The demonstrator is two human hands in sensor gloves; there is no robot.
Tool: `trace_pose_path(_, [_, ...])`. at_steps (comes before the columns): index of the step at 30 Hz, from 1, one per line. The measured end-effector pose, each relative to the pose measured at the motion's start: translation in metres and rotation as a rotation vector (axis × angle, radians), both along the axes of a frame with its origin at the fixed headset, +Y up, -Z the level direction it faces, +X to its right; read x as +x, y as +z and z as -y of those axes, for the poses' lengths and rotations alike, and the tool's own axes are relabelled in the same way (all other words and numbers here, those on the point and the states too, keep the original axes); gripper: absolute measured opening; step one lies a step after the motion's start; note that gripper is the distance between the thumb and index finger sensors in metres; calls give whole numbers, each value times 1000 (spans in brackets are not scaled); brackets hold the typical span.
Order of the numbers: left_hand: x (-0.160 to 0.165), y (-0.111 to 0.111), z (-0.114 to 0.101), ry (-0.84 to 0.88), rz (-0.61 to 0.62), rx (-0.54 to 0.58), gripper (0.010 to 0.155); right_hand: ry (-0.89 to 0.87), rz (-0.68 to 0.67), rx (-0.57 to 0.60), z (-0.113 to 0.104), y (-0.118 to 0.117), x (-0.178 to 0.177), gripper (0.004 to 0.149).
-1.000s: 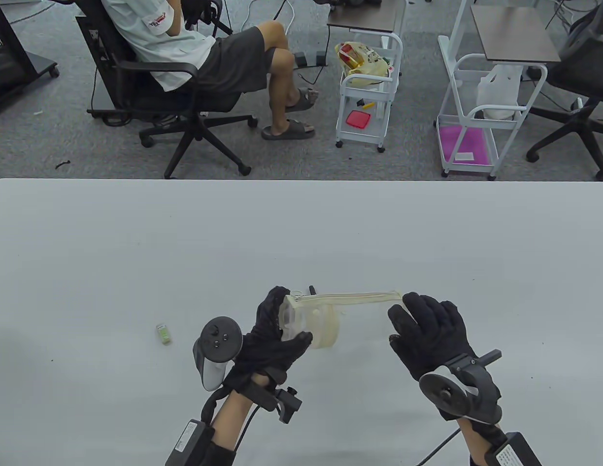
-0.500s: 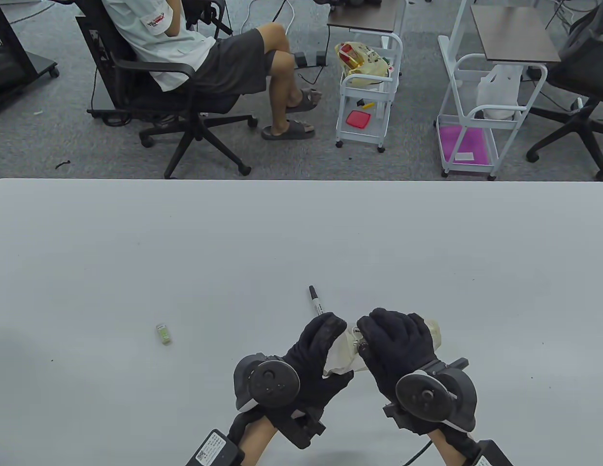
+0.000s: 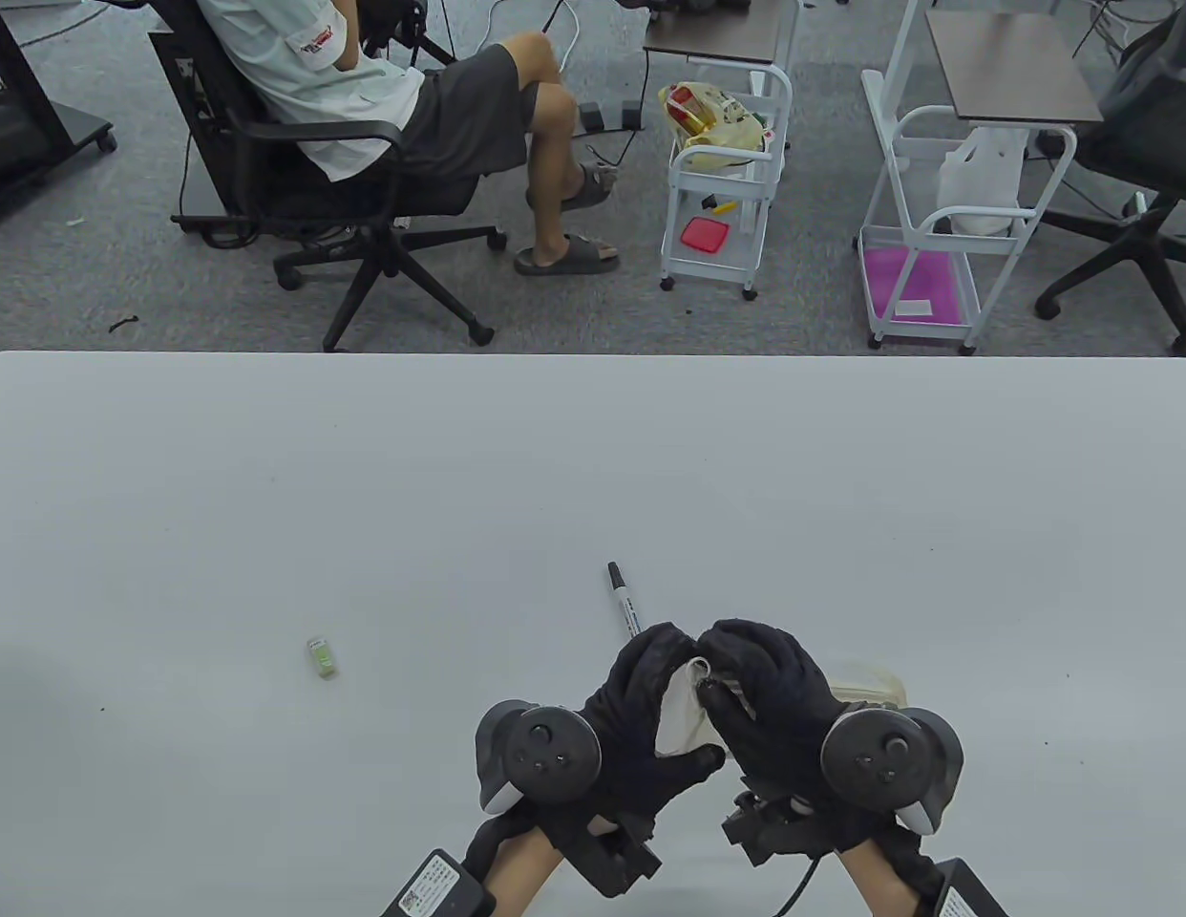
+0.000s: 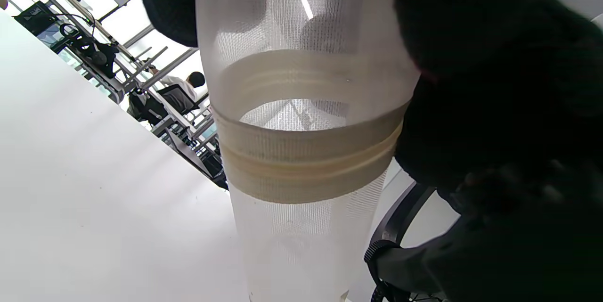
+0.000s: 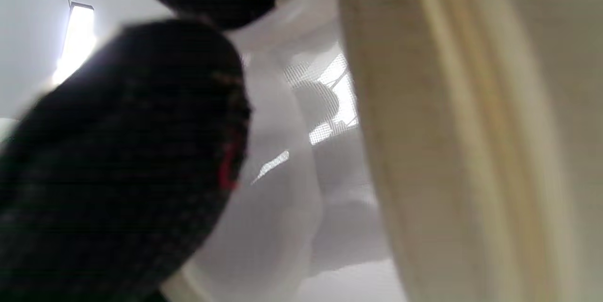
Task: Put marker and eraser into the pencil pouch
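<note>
Since half a second ago the two hands have drawn closer together over the near edge of the table (image 3: 268, 458), and the right hand (image 3: 779, 702) has rolled so its tracker faces up; a second ago the pencil pouch (image 3: 684, 712) was stretched long between them, and now it is bunched up between the palms. The left hand (image 3: 641, 726) grips the mesh pouch from one side, fingers curled round it, and the right hand's fingers (image 3: 736, 659) pinch at its top, seemingly at the zipper pull, though the pull itself is too small to make out. The left wrist view shows the cream zipper band (image 4: 306, 151) ringing the translucent mesh just below the fingers. I judge the pouch is being opened, with nothing inside yet. The marker (image 3: 624, 600) lies just beyond the left fingertips, untouched. The eraser (image 3: 321, 657) sits well off to the left of them.
</note>
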State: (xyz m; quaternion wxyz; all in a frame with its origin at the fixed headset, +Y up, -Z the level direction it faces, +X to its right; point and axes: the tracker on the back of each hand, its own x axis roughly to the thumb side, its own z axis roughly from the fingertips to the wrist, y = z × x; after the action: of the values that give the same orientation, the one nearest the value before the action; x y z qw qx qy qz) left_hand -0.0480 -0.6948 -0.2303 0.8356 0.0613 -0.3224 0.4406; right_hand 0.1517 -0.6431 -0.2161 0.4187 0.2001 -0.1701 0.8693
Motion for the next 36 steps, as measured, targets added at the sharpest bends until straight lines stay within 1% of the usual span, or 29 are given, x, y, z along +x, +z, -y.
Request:
trace_pose_path(1, [0,-1,0,0,-5,-11,96,-12,-11,9,0,1,0,42])
trace_pose_path(3, [-1,-4,1,66,-7,-72,93,16,-44,54,0,1,-1,39])
trace_pose_path(5, [-5,-7,2,123,-25,-114,81,50,-60,71,0,3,-3,38])
trace_pose_path(6, [-6,-9,2,144,-19,-124,79,46,-46,108,0,4,-4,37])
trace_pose_path(8, [-10,-11,3,132,-44,-108,74,69,-15,135,0,6,-5,36])
trace_pose_path(10, [-13,-13,4,116,-68,-67,71,51,20,150,1,6,-5,36])
trace_pose_path(15, [-23,-20,6,159,-94,-78,69,71,107,112,0,1,7,36])
trace_pose_path(19, [-37,-29,10,230,-107,-134,69,98,207,35,5,-11,33,36])
trace_pose_path(24, [-51,-40,16,308,-145,-207,70,127,355,-15,6,-22,67,35])
trace_pose_path(26, [-57,-42,18,339,-156,-230,70,114,394,-16,7,-25,80,35])
trace_pose_path(28, [-62,-45,19,366,-164,-250,70,77,416,-29,8,-27,92,35])
trace_pose_path(31, [-66,-47,18,366,-163,-255,70,7,408,-54,10,-29,102,35])
trace_pose_path(36, [-68,-47,14,376,-158,-254,69,-41,393,-48,7,-27,106,35])
